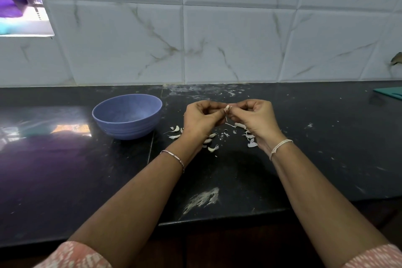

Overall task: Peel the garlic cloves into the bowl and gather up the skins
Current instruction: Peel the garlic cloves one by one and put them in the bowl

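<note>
A blue bowl [127,116] stands on the black counter [65,169], left of my hands. My left hand [201,118] and my right hand [255,119] meet above the counter, both pinching one small garlic clove [227,107] between the fingertips. A thin strip of skin hangs down from the clove. Several unpeeled cloves [212,148] lie on the counter under my left hand. Loose white skins [251,142] are scattered under my right hand. The inside of the bowl is hidden from this angle.
A white marble-patterned tiled wall [217,39] rises behind the counter. A teal board [390,93] pokes in at the far right. The counter's front edge [217,220] runs below my forearms. A whitish smear [202,199] marks the counter near that edge.
</note>
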